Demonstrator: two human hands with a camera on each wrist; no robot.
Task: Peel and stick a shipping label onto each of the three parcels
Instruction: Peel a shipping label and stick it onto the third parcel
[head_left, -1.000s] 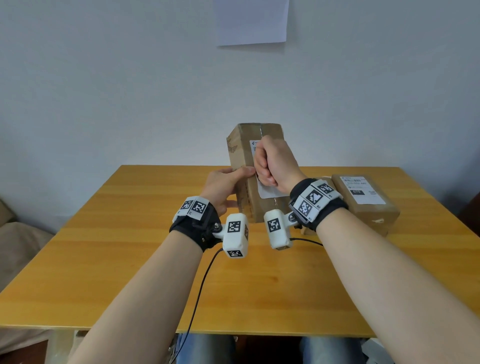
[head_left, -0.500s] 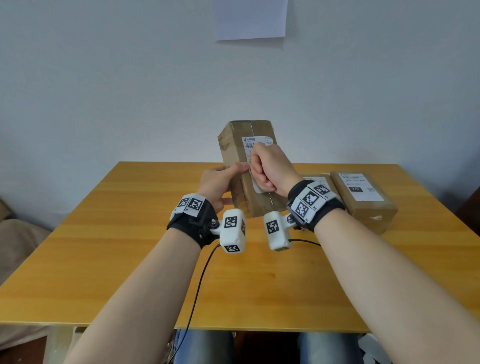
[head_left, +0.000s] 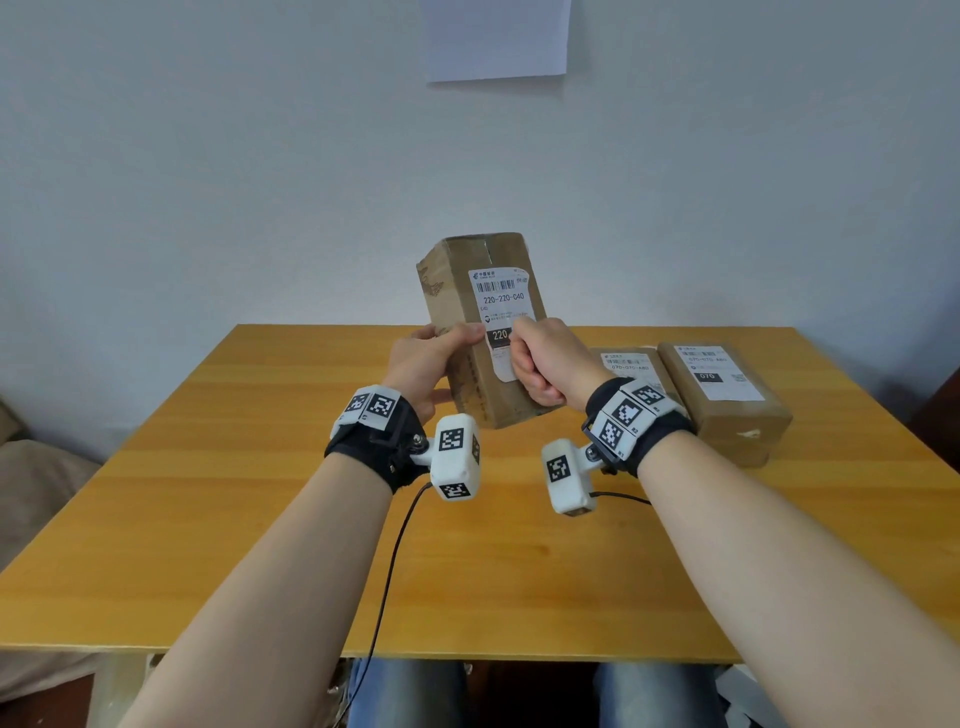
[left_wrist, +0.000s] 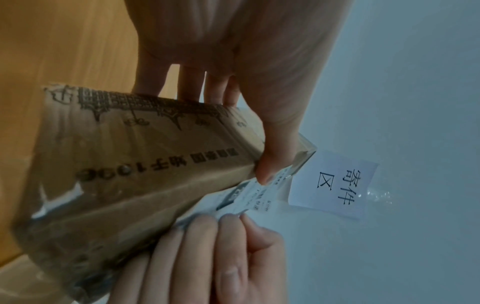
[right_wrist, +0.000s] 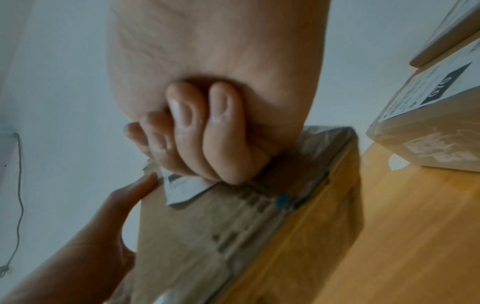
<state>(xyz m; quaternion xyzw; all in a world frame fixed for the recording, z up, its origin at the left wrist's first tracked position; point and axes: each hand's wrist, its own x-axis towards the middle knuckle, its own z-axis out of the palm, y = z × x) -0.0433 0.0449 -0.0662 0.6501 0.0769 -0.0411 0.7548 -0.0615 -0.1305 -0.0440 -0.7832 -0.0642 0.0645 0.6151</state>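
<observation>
A brown cardboard parcel (head_left: 485, 252) stands upright, tilted a little, above the wooden table (head_left: 467, 571). A white shipping label (head_left: 501, 299) with a barcode lies on its front face. My left hand (head_left: 431, 358) grips the parcel's left side, thumb across the front edge. My right hand (head_left: 545, 358) is a fist, its knuckles pressing on the label's lower part. The right wrist view shows the curled fingers (right_wrist: 202, 133) on the label (right_wrist: 182, 189), whose bottom corner stands slightly off the cardboard (right_wrist: 233, 236). In the left wrist view my thumb (left_wrist: 272, 144) lies along the parcel's edge (left_wrist: 130, 164).
Two more parcels lie flat at the table's right rear, each with a white label: one (head_left: 727, 410) in full view, the other (head_left: 628, 364) partly behind my right wrist. A paper sign (head_left: 496, 39) hangs on the wall. A thin cable (head_left: 395, 561) runs off the front edge.
My right fist has slid down the label from its top to its lower part, uncovering the barcode. The parcel has shifted slightly left and risen with both hands.
</observation>
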